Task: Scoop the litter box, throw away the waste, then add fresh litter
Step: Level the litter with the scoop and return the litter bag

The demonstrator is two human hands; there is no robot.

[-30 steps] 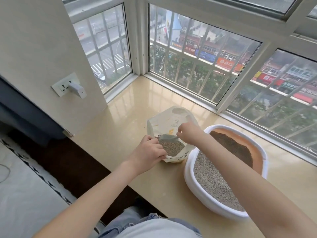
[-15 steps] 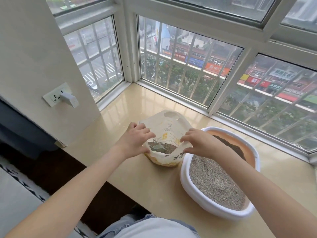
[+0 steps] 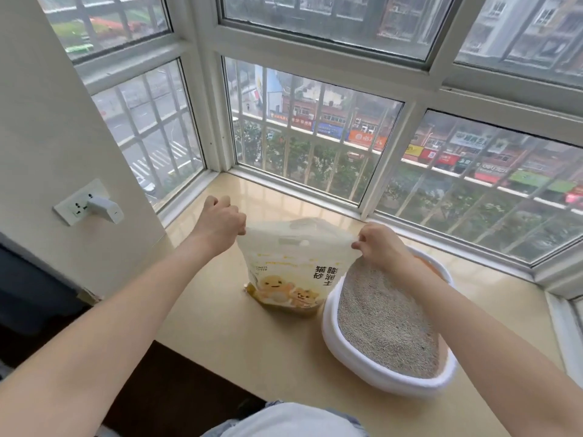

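Observation:
A cream and yellow bag of cat litter point(image 3: 290, 269) stands upright on the beige window ledge point(image 3: 227, 335), its top pulled flat and wide. My left hand point(image 3: 220, 220) pinches the bag's top left corner. My right hand point(image 3: 377, 244) pinches the top right corner, above the far rim of the litter box. The white oval litter box point(image 3: 331, 329) sits just right of the bag, touching it, and is filled with grey litter point(image 3: 381, 323). The bag's mouth and contents are hidden.
Barred windows point(image 3: 309, 146) close off the ledge at the back and left. A wall socket with a white plug point(image 3: 101, 207) sticks out of the wall on the left. The ledge's front edge drops to a dark floor point(image 3: 176, 392).
Both hands moved from the open bag mouth to its top corners and drew the top up and flat. The bag now stands taller with its printed front facing me.

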